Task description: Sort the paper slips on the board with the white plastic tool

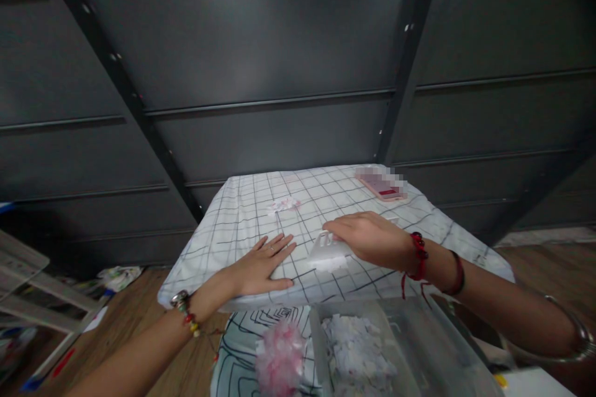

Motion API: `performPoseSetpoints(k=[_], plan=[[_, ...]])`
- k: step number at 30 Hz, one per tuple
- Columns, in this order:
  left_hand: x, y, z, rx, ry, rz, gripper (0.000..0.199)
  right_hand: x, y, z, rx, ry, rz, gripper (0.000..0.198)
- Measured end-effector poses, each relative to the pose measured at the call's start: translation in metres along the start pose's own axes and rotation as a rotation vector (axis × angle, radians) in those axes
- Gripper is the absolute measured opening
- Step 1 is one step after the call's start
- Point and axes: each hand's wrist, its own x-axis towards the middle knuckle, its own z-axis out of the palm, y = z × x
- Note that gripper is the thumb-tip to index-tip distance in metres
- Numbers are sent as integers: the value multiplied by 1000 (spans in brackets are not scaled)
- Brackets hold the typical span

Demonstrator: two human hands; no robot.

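Observation:
My left hand (pixel 261 267) lies flat on the white checked tablecloth (pixel 251 198), fingers spread, holding nothing. On the same cloth, my right hand (pixel 363 236) is closed round a white plastic tool (pixel 321 247) with a raised, slotted front; its exact kind I cannot make out. White material shows at the tool's lower edge, touching the cloth. A small heap of white and pink pieces (pixel 284 205) lies beyond my hands. Nearer to me, a translucent plastic box (pixel 319 341) holds many small whitish pieces (pixel 356 347).
A phone (pixel 384 186) rests at the table's far right. Clear bags with pink contents (pixel 280 356) sit on a patterned cloth (pixel 235 347) beside the box. Dark metal panels (pixel 274 130) stand behind the table. A pale wooden frame (pixel 41 285) is on the left.

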Motion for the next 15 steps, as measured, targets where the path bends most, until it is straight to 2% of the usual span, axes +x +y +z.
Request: performPoseSetpoints(k=[7, 11, 15], plan=[[2, 4, -3, -5, -33, -24, 84, 12, 3, 3, -9, -6, -63, 18], [4, 1, 2, -9, -12, -14, 86, 5, 4, 5, 6, -16, -165, 19], [4, -3, 7, -13, 7, -1, 86, -6, 9, 3, 40, -10, -193, 20]])
